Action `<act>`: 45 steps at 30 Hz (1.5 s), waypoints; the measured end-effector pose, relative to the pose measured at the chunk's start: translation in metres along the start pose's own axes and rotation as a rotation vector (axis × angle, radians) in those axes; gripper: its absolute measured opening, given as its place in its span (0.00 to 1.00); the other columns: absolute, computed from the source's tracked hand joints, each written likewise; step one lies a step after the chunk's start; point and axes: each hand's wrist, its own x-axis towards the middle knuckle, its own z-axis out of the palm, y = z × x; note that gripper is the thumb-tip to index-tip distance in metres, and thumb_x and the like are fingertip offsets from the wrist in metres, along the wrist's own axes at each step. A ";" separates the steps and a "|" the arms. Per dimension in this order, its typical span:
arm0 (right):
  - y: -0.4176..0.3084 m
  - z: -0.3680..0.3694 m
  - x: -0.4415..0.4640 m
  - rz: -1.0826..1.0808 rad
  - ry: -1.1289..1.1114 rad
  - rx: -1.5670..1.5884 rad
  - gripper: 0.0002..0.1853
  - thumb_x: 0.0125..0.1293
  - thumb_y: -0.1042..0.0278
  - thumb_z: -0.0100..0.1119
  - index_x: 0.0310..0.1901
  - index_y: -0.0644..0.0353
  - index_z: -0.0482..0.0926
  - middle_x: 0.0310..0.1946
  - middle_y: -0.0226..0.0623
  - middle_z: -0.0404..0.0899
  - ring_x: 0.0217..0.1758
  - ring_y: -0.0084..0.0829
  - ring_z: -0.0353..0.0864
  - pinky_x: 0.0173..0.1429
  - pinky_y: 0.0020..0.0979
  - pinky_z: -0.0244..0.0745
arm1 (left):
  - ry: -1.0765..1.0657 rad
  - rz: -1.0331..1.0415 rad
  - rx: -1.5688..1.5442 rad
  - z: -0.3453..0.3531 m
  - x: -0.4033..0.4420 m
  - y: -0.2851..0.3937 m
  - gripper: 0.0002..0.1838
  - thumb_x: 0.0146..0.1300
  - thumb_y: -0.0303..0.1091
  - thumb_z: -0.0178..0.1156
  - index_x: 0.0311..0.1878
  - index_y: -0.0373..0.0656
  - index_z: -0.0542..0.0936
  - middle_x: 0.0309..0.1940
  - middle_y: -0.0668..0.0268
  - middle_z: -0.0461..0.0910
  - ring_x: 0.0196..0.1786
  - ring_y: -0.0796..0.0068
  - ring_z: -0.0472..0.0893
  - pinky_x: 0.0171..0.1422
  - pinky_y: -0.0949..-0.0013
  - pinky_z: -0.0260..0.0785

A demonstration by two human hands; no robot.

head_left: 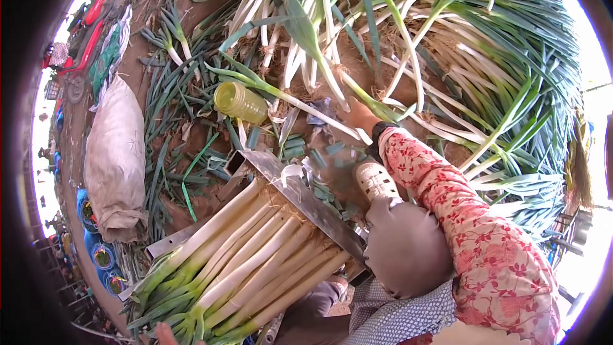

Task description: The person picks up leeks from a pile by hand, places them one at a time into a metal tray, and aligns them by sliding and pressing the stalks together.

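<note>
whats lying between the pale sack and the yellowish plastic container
Loose green leek leaves, strewn over the ground, lie between the sack and the container; the head view shows this.

The leeks (239,249) look smooth, the plate (322,218) dull metal, the tub (246,103) plastic.

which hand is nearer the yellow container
Right. The right hand is among the loose leeks, right of the yellow container. The left hand is farther, at the bottom edge.

Gap between yellow container (241,103) and metal plate (314,208), cut leaves (294,147) inside
</note>
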 end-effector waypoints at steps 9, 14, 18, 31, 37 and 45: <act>-0.073 -0.038 -0.014 0.013 -0.038 0.708 0.11 0.61 0.69 0.54 0.44 0.62 0.74 0.25 0.30 0.75 0.24 0.22 0.72 0.28 0.24 0.68 | 0.074 0.096 0.023 0.074 0.007 -0.037 0.29 0.63 0.43 0.51 0.66 0.42 0.62 0.65 0.50 0.60 0.68 0.50 0.57 0.67 0.53 0.52; -0.131 -0.082 -0.052 0.007 -0.324 1.218 0.08 0.63 0.71 0.54 0.42 0.62 0.71 0.23 0.29 0.71 0.20 0.20 0.67 0.20 0.21 0.64 | -0.139 0.068 -0.185 0.103 0.011 -0.051 0.31 0.57 0.34 0.55 0.66 0.43 0.61 0.64 0.53 0.59 0.69 0.52 0.55 0.71 0.49 0.40; -0.228 -0.120 -0.137 -0.305 -0.344 1.141 0.04 0.65 0.71 0.51 0.39 0.62 0.70 0.25 0.29 0.71 0.24 0.17 0.65 0.23 0.20 0.62 | -0.060 0.124 -0.175 0.112 0.017 -0.061 0.27 0.58 0.35 0.55 0.63 0.47 0.65 0.60 0.57 0.66 0.66 0.52 0.59 0.71 0.47 0.41; -0.432 -0.044 -0.284 -1.664 0.303 0.024 0.17 0.63 0.53 0.52 0.51 0.47 0.74 0.28 0.41 0.80 0.25 0.38 0.80 0.28 0.38 0.75 | 0.296 0.181 -0.175 0.149 0.009 -0.076 0.18 0.58 0.38 0.57 0.53 0.54 0.74 0.51 0.70 0.74 0.59 0.65 0.69 0.69 0.51 0.48; -0.347 0.097 -0.275 -1.255 -0.324 -0.569 0.25 0.60 0.71 0.46 0.60 0.38 0.67 0.37 0.42 0.76 0.39 0.41 0.79 0.41 0.42 0.73 | 0.348 0.166 -0.175 0.150 0.008 -0.074 0.17 0.59 0.41 0.56 0.53 0.54 0.75 0.51 0.68 0.75 0.58 0.65 0.70 0.68 0.52 0.50; -0.289 0.121 -0.226 -1.242 -0.289 -0.492 0.22 0.62 0.71 0.49 0.58 0.41 0.71 0.32 0.41 0.74 0.37 0.41 0.76 0.41 0.37 0.71 | 0.430 0.111 -0.202 0.120 0.025 -0.072 0.22 0.56 0.38 0.60 0.56 0.52 0.73 0.53 0.63 0.70 0.57 0.59 0.69 0.67 0.54 0.52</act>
